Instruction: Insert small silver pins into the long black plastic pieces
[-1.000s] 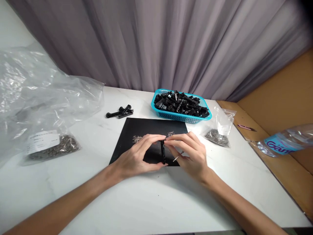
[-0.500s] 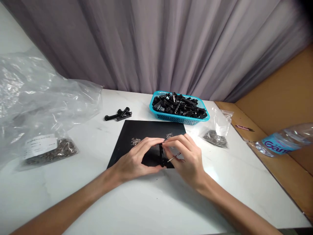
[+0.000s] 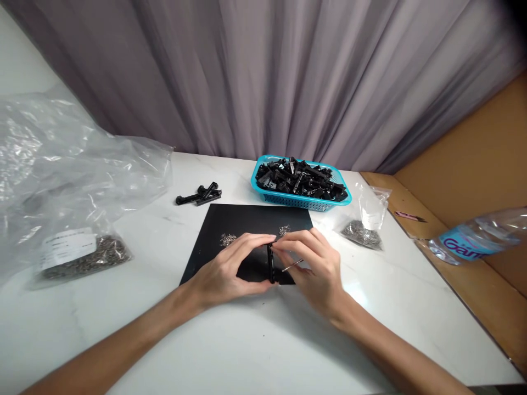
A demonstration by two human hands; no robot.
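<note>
Between the thumb and fingers of my left hand (image 3: pixel 224 270) is a narrow black plastic part (image 3: pixel 270 264), held by its two ends over the near edge of a black mat (image 3: pixel 222 219). My right hand (image 3: pixel 315 263) is closed, its thumb and index fingertips touching the far end of that part. A thin metal tool (image 3: pixel 292 265) lies in the curl of its fingers, one end pointing at the part; its exact kind is not clear. Small silvery pins or screws form one pile (image 3: pixel 227 240) left on the mat and another pile (image 3: pixel 284 230) behind my right fingers.
A blue basket (image 3: pixel 288 202) of black parts stands behind the mat. Several black parts (image 3: pixel 200 195) lie at the back left. Bags of small metal pieces sit left (image 3: pixel 94 255) and right (image 3: pixel 362 233). A bottle (image 3: pixel 473 238) and a pen (image 3: pixel 410 216) are at right.
Both hands keep almost the same pose around the black part. The right fingertips shift very slightly at its far end. The view tips a little.
</note>
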